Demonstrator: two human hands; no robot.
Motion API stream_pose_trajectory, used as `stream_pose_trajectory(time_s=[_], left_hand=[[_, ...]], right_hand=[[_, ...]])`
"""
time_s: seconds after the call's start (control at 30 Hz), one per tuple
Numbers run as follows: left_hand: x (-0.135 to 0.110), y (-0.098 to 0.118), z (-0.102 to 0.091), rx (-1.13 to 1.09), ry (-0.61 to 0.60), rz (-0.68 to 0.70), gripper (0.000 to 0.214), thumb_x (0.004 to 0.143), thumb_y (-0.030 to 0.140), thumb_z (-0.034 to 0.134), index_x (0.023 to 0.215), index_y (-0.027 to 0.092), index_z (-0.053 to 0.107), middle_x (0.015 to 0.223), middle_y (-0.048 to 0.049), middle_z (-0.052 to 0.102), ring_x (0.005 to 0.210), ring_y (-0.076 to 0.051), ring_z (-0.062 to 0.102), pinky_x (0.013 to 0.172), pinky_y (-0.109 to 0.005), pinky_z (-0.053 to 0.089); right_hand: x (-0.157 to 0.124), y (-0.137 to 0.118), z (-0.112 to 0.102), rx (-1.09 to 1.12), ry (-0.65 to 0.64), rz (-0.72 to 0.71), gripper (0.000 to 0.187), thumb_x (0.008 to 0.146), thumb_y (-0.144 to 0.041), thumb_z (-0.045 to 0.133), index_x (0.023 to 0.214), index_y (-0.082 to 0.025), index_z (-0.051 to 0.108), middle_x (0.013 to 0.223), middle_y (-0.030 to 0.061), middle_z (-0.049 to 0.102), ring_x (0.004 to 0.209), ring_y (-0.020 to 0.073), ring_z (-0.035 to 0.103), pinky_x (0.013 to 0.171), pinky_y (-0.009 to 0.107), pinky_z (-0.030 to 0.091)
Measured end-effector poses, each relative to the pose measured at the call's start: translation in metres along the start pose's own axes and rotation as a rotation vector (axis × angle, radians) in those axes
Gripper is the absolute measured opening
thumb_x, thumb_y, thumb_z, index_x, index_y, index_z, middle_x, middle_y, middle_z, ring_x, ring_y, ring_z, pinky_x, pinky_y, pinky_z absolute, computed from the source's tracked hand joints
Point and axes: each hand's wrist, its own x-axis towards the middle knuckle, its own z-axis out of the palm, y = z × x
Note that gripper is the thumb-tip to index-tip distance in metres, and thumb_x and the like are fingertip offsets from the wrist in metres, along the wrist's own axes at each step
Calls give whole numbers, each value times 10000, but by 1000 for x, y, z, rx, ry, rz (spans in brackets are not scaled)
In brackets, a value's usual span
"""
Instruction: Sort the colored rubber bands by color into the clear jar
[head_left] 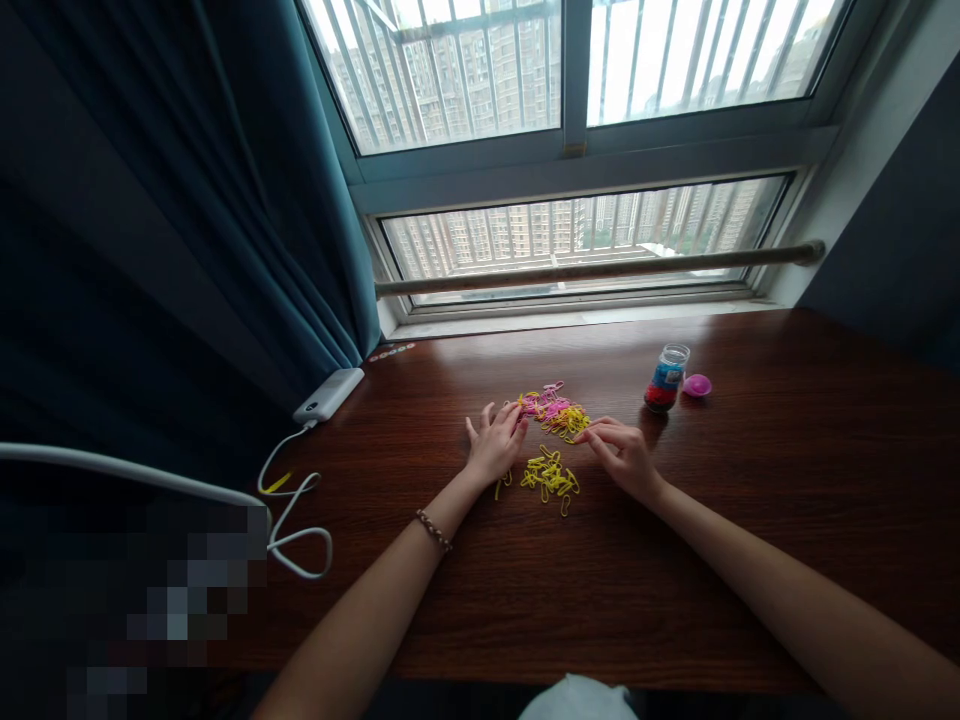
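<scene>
A mixed heap of small plastic safety pins lies on the brown table, with pink pins (551, 406) at the back and yellow pins (568, 422) at the front right. Nearer to me is a separate group of yellow pins (550, 474). My left hand (496, 442) rests at the heap's left edge, fingers spread, its fingertips by the pink pins; a few yellow pins (503, 483) show beside its wrist. At the heap's right edge, my right hand (621, 455) has thumb and index finger pinched on a yellow pin, partly hidden by the fingers.
An uncapped glass jar (666, 380) with a blue label and red lower part stands behind my right hand, beside a purple lid (697, 385). At the left are a white power strip (328, 395), looped white cable (300, 545) and blue curtain (300, 250). A window borders the table's back.
</scene>
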Motion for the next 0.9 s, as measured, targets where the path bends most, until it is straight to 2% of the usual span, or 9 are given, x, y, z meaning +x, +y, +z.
stream_pose_trajectory(time_s=[0.17, 0.27, 0.37, 0.47, 0.57, 0.67, 0.8, 0.9], left_hand=[[-2, 2, -3, -28, 50, 3, 439, 861, 497, 261, 1241, 341, 416, 1336, -15, 397, 1254, -300, 208, 964, -655, 52], [-6, 4, -8, -86, 166, 48, 420, 857, 477, 310, 1198, 296, 476, 1284, -32, 453, 1217, -280, 278, 1003, -589, 110], [-14, 6, -17, -251, 297, 130, 389, 870, 427, 313, 1054, 222, 588, 1135, -64, 553, 1118, -226, 410, 999, -437, 274], [-22, 7, -24, -508, 351, 176, 430, 883, 401, 283, 812, 178, 644, 916, -72, 621, 934, -185, 538, 879, -333, 407], [-26, 7, -26, -703, 329, 167, 499, 882, 416, 275, 602, 166, 604, 700, -56, 622, 721, -161, 586, 763, -307, 456], [-27, 6, -23, -773, 266, 142, 538, 877, 442, 273, 517, 164, 561, 593, -52, 601, 611, -151, 580, 705, -303, 465], [-26, 5, -22, -723, 216, 112, 562, 873, 470, 251, 509, 164, 551, 574, -62, 603, 589, -155, 578, 699, -314, 468], [-24, 7, -24, -588, 152, 202, 531, 878, 445, 253, 580, 168, 593, 684, -71, 642, 706, -169, 589, 776, -329, 453]], right_hand=[[1, 0, 0, -44, 21, 12, 276, 844, -296, 447, 726, -203, 678, 730, 41, 669, 761, 192, 596, 731, 326, 459], [1, 3, -1, -116, 51, 52, 313, 852, -310, 427, 682, -200, 666, 694, 39, 653, 740, 184, 588, 726, 312, 448], [1, 9, -2, -201, 100, 121, 343, 857, -336, 412, 671, -195, 662, 685, 47, 645, 724, 185, 580, 713, 308, 437], [1, 15, -2, -260, 130, 171, 337, 855, -342, 411, 693, -198, 669, 709, 49, 659, 742, 192, 575, 717, 314, 427], [2, 22, 0, -315, 115, 176, 320, 845, -327, 427, 676, -217, 676, 806, 35, 683, 812, 201, 572, 777, 335, 410], [1, 29, 1, -376, 79, 194, 304, 830, -321, 450, 658, -231, 683, 837, 24, 690, 844, 211, 569, 797, 351, 404], [-1, 34, 1, -420, 42, 201, 290, 822, -323, 462, 672, -231, 692, 808, 35, 694, 821, 218, 577, 773, 355, 415], [-1, 34, 1, -413, 37, 201, 291, 825, -320, 458, 684, -225, 693, 802, 42, 692, 820, 220, 579, 770, 355, 422]])
